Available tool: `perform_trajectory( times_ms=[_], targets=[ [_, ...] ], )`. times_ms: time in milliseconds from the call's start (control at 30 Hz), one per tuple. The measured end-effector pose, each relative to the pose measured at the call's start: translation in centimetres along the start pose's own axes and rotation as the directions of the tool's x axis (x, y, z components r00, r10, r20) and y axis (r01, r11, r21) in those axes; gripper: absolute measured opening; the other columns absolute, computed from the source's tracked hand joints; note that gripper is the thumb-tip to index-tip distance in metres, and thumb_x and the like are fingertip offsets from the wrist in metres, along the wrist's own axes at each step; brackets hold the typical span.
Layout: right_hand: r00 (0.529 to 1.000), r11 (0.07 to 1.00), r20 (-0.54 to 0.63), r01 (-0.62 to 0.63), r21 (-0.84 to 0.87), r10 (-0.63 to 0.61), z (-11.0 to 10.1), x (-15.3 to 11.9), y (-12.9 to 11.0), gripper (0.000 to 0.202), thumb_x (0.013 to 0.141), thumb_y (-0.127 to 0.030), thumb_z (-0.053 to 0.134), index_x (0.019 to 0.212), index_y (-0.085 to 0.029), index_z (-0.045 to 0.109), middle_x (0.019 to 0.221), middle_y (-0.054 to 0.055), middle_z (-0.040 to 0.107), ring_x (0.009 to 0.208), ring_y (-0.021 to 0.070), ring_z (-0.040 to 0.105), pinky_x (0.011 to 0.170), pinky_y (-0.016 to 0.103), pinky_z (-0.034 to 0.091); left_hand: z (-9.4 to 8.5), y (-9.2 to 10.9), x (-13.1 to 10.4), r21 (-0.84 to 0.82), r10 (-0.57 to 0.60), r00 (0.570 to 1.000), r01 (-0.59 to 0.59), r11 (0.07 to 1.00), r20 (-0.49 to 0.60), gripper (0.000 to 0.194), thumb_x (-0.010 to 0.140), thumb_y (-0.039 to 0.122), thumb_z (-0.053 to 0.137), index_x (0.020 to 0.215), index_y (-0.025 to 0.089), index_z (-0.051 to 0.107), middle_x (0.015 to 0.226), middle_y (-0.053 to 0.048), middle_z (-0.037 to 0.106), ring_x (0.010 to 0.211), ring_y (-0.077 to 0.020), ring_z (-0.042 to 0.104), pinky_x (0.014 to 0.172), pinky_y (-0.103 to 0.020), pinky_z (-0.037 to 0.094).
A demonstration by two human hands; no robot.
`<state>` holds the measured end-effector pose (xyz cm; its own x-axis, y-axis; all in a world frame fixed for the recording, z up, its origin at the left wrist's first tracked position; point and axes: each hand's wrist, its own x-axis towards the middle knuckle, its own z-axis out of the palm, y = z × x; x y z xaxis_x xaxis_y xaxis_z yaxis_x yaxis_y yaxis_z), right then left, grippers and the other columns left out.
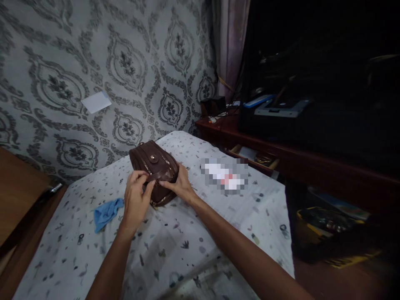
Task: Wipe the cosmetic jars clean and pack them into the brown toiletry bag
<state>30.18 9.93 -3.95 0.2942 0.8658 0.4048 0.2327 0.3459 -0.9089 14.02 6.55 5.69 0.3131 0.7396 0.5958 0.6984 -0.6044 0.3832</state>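
A brown leather-like bag [156, 157] with gold zippers and round studs lies on the white patterned sheet [225, 233]. My left hand [136, 193] is at its near left corner, thumb and fingers pinching the edge. On the near right side, my right hand [182, 183] grips the bag, its thumb on top near the zipper and its fingers wrapped round the side, partly hidden. Both thumbs are close together on the bag's near end. A crumpled blue cloth [107, 213] rests on the sheet to the left of my left hand.
A pixelated item [224, 175] lies on the sheet to the right. Beyond it, a dark red desk [218, 129] has an open drawer [254, 158] and a large dark screen [321, 62]. Patterned wallpaper with a white card [96, 102] on it rises behind.
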Motion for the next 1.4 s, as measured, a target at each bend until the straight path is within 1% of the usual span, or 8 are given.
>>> perform_trajectory(
  times_ms=[300,433,600,800,933,1067,1200,1400],
  targets=[
    [0.999,0.999,0.009,0.045,0.002,-0.045,-0.1,0.0,0.5,0.093,0.069,-0.059,0.078,0.144,-0.018,0.043,0.136,0.015,0.052,0.132,0.0346,0.045,0.114,0.053,0.035,-0.2,0.4,-0.5,0.093,0.065,0.998,-0.064,0.994,0.001,0.017,0.093,0.028,0.052,0.082,0.020,0.061,0.107,-0.009,0.059,0.108,-0.0262,0.056,0.093,-0.040,0.048],
    [1.000,0.999,0.005,0.010,0.051,-0.010,-0.2,0.2,1.2,0.070,0.083,-0.053,0.065,0.142,-0.021,0.045,0.139,0.013,0.053,0.134,0.0308,0.045,0.116,0.052,0.033,0.5,0.4,-1.5,0.204,0.131,0.991,-0.130,0.970,0.009,0.017,0.092,0.022,0.054,0.079,0.019,0.065,0.110,-0.010,0.059,0.108,-0.0276,0.054,0.093,-0.043,0.047],
    [1.000,0.998,-0.027,0.009,0.067,-0.007,-0.1,0.3,1.4,0.060,0.085,-0.049,0.061,0.137,-0.020,0.051,0.136,0.013,0.057,0.130,0.0288,0.049,0.114,0.048,0.037,1.6,0.1,-3.6,0.414,0.251,0.968,-0.240,0.878,0.027,0.019,0.092,0.016,0.054,0.098,0.017,0.072,0.119,-0.015,0.060,0.110,-0.0317,0.051,0.092,-0.047,0.045],
    [0.992,0.997,-0.110,0.068,0.034,-0.064,-0.2,-0.3,-0.3,0.074,0.080,-0.053,0.070,0.143,-0.020,0.048,0.138,0.015,0.055,0.132,0.0317,0.048,0.114,0.052,0.038,2.0,-0.1,-4.3,0.466,0.303,0.953,-0.276,0.840,0.019,0.025,0.093,0.017,0.052,0.106,0.015,0.073,0.116,-0.017,0.065,0.109,-0.0323,0.053,0.093,-0.048,0.045],
    [0.953,0.978,-0.224,0.210,0.009,-0.203,-1.0,-0.8,-2.0,0.044,0.089,-0.046,0.063,0.130,-0.028,0.064,0.142,0.011,0.053,0.137,0.0293,0.045,0.118,0.052,0.034,1.8,-0.1,-3.5,0.466,0.385,0.922,-0.359,0.809,0.043,0.021,0.093,0.015,0.052,0.101,0.017,0.071,0.128,-0.017,0.066,0.125,-0.0337,0.053,0.105,-0.053,0.040],
    [0.938,0.954,-0.277,0.257,0.156,-0.207,-1.8,-0.6,-3.2,0.023,0.092,-0.042,0.059,0.099,-0.029,0.077,0.122,0.008,0.066,0.118,0.0257,0.061,0.106,0.047,0.048,2.1,-0.3,-3.0,0.464,0.412,0.905,-0.411,0.785,0.105,0.027,0.095,0.013,0.048,0.111,0.018,0.068,0.138,-0.014,0.064,0.135,-0.0330,0.051,0.113,-0.057,0.034],
    [0.978,0.901,-0.159,0.187,0.392,-0.134,-2.3,-0.2,-3.9,0.026,0.089,-0.047,0.063,0.097,-0.027,0.076,0.107,0.006,0.072,0.088,0.0221,0.068,0.081,0.040,0.057,3.0,-0.9,-3.5,0.517,0.395,0.912,-0.393,0.760,0.113,0.045,0.095,0.011,0.045,0.139,0.017,0.056,0.145,-0.015,0.059,0.138,-0.0327,0.049,0.113,-0.057,0.032],
    [0.997,0.880,-0.062,-0.016,0.474,0.051,-2.4,-0.4,-4.6,0.037,0.081,-0.057,0.070,0.094,-0.023,0.075,0.092,0.004,0.075,0.048,0.0113,0.051,0.048,0.028,0.045,4.5,-1.8,-4.2,0.529,0.420,0.906,-0.381,0.758,0.050,0.048,0.095,0.008,0.046,0.140,0.019,0.058,0.147,-0.014,0.057,0.139,-0.0325,0.049,0.114,-0.055,0.032]
  ],
)
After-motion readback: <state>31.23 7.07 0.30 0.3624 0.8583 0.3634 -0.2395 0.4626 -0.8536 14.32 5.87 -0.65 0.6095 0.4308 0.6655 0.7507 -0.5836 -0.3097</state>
